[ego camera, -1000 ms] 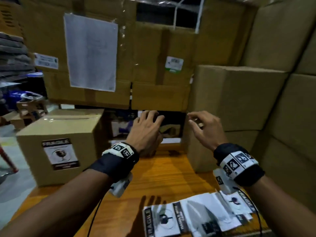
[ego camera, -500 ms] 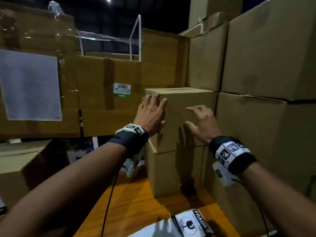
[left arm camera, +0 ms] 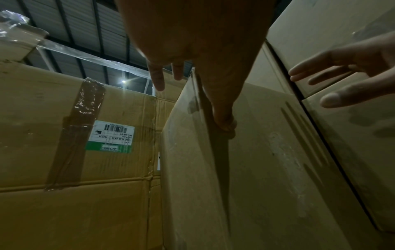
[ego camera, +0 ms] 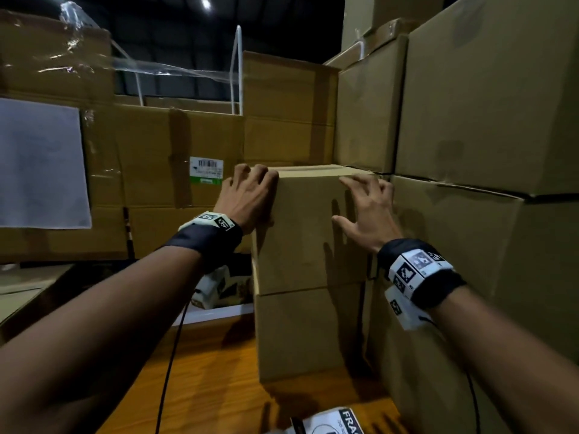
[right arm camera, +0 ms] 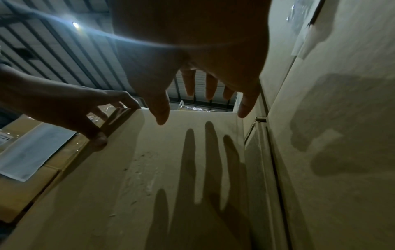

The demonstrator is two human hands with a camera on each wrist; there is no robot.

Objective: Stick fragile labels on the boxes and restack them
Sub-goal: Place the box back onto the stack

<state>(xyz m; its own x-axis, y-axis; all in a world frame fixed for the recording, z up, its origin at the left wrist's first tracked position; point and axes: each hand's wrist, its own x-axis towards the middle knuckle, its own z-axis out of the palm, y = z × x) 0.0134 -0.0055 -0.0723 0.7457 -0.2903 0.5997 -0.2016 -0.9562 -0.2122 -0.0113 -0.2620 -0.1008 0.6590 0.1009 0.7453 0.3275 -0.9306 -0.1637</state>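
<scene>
Head view, wooden table [ego camera: 200, 380], stacked cardboard boxes [ego camera: 488, 89], dark warehouse ceiling.

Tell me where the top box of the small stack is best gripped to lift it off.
Probably by its two upright front edges, from the front, one hand per side. The top box sits square on the lower box, its right side tight against the big boxes, so little room there. The left hand already wraps the free left corner; the right hand is spread open at the front face.
</scene>
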